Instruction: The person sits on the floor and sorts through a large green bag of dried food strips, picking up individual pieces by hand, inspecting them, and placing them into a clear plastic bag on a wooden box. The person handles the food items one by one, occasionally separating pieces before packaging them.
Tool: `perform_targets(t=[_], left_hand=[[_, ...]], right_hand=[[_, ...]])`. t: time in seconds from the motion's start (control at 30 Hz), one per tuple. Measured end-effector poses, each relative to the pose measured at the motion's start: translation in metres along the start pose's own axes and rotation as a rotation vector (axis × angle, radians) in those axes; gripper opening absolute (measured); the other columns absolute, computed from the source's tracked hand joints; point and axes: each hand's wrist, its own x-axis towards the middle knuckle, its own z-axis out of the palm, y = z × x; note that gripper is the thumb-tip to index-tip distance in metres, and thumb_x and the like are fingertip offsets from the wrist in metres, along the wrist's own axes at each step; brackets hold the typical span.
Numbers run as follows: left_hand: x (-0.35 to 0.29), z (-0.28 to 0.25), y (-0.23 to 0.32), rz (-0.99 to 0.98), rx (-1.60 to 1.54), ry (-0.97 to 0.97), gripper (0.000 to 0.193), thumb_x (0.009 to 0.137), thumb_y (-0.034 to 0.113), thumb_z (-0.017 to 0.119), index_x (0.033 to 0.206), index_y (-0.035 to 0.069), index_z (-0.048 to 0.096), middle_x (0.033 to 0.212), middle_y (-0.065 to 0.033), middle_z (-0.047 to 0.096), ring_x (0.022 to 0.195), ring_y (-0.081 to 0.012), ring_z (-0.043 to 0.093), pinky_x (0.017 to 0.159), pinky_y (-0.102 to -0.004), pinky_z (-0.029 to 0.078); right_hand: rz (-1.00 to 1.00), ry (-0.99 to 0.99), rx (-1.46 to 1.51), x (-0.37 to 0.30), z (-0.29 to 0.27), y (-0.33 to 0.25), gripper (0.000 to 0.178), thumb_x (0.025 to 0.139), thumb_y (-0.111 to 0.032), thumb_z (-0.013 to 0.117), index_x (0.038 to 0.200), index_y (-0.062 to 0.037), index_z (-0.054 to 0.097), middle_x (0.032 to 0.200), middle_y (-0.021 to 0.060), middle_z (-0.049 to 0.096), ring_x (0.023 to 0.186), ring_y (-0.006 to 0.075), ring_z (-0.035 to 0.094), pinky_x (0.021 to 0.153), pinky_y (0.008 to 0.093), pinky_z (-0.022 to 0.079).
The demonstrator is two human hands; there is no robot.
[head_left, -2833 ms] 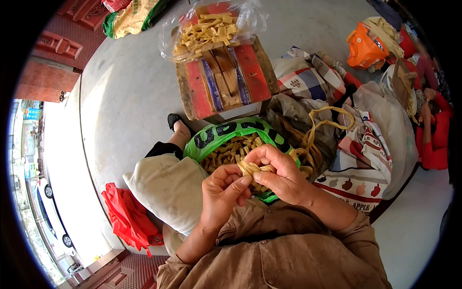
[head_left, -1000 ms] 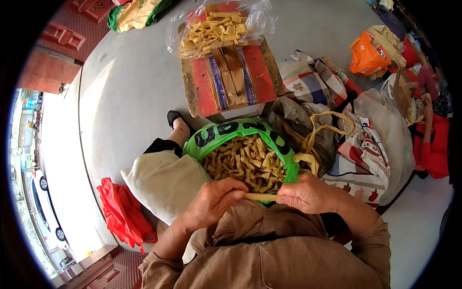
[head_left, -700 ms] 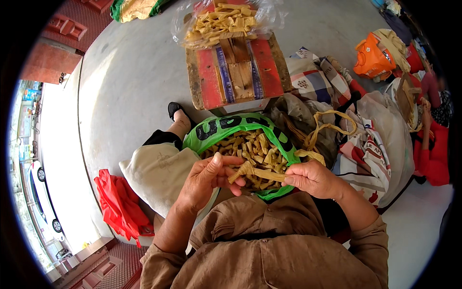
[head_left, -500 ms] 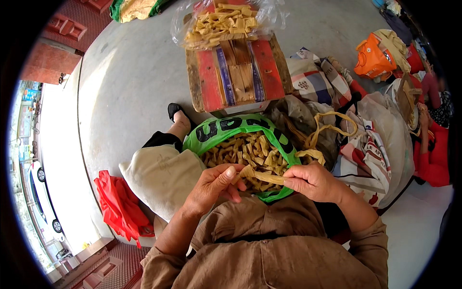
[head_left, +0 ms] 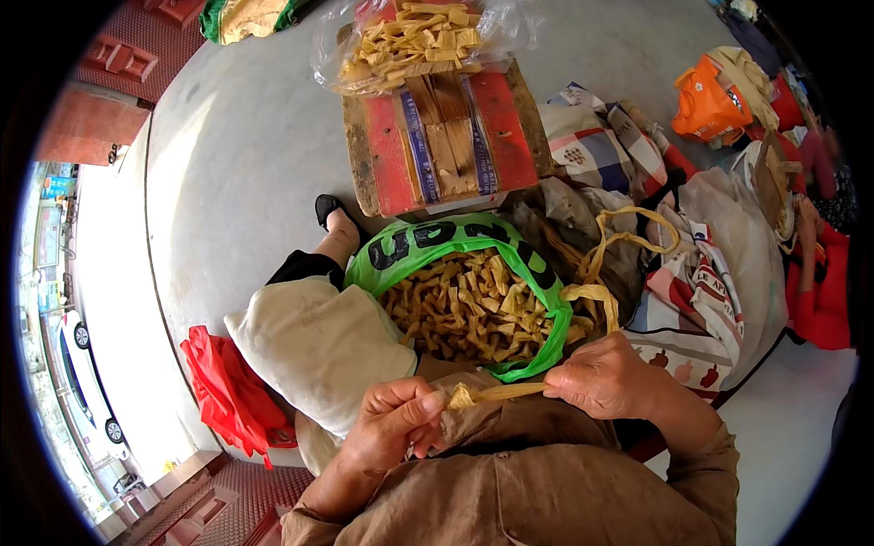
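In front of my brown shirt, I stretch a yellow-tan strip [head_left: 510, 392], which looks like tofu skin, between both hands. At its left end is a small folded knot, beside the thumb and fingertips of my left hand [head_left: 391, 426], which is closed on that end. My right hand [head_left: 605, 378] pinches the other end between thumb and bent fingers. Just beyond my hands, a green plastic bag [head_left: 414, 244] with black lettering stands open, filled with many small knotted pieces [head_left: 473, 305] of the same colour.
Beyond the bag is a red-topped wooden stool [head_left: 505, 123]; a clear bag of flat yellow strips [head_left: 414, 41] lies on it. Long strips [head_left: 596, 259] hang at the right by patterned cloth bags [head_left: 696, 282]. A red bag [head_left: 232, 391] lies left; another person [head_left: 819, 282] sits far right.
Both hands have drawn back toward my body, off the bag's near edge. The strip is pulled straighter, with a tighter knot at its left end, and my right hand has moved slightly right.
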Motion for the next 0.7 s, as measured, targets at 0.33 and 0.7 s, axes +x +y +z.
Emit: perform_targets(t=[0.33, 0.7], left_hand=[[0.044, 0.013, 0.020, 0.976, 1.866, -0.038, 0.042, 0.072, 0.022, 0.074, 0.111, 0.010, 0.065, 0.093, -0.0040, 0.063, 0.083, -0.0230, 0.063, 0.092, -0.0452, 0.052], [0.089, 0.017, 0.077, 0.934, 1.638, 0.113, 0.019, 0.079, 0.007, 0.072, 0.098, 0.006, 0.070, 0.079, -0.0069, 0.061, 0.076, -0.0275, 0.061, 0.072, -0.0382, 0.053]], right_hand=[[-0.040, -0.094, -0.126, 0.024, -0.012, -0.006, 0.011, 0.085, -0.016, 0.070, 0.082, -0.0101, 0.061, 0.064, 0.0015, 0.063, 0.060, 0.0220, 0.066, 0.048, 0.0344, 0.049], [-0.046, 0.095, -0.280, 0.063, -0.029, 0.042, 0.019, 0.083, -0.007, 0.073, 0.096, -0.0051, 0.060, 0.072, 0.0060, 0.059, 0.062, 0.0240, 0.064, 0.051, 0.0353, 0.050]])
